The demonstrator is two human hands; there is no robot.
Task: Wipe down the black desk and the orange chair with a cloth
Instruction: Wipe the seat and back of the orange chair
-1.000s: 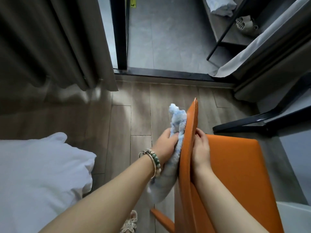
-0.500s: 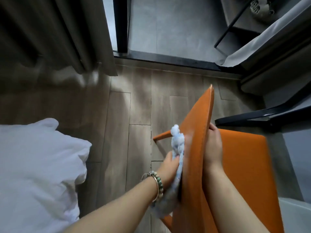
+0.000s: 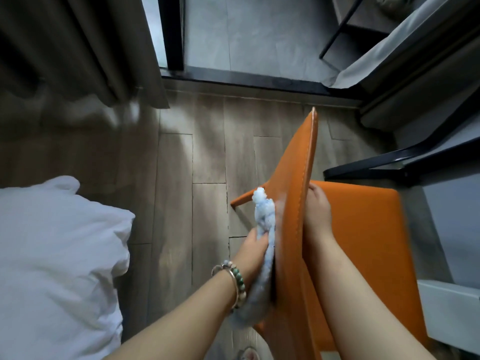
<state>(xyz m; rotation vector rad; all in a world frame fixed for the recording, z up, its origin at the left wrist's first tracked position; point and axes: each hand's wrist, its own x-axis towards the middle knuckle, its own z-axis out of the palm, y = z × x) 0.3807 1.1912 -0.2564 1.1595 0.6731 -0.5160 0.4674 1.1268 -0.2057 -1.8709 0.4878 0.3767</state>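
Orange chair: it is seen from above in the head view, at the right of the middle, standing on the wooden floor; one leg is seen pointing out to the left under the backrest.
Cloth: a fluffy light blue and white cloth is pressed on the rear face of the backrest; its lower end hangs down beside the left wrist.
Left hand: the cloth is gripped by it, with the thumb closed over the fabric, and is held against the backrest.
Right hand: it is laid on the front face of the backrest, above the seat; the fingers are kept nearly straight and together, and nothing is held in them.
Black desk: its dark edge is seen just beside the far corner of the seat, at the right; it is not touched by any hand.
Bracelets: a metal bangle and a string of green beads are worn on the left wrist.
White bedding: it is spread at the left, well apart from the chair.
Curtain: grey-brown folds are hung at the upper left, down to the floor.
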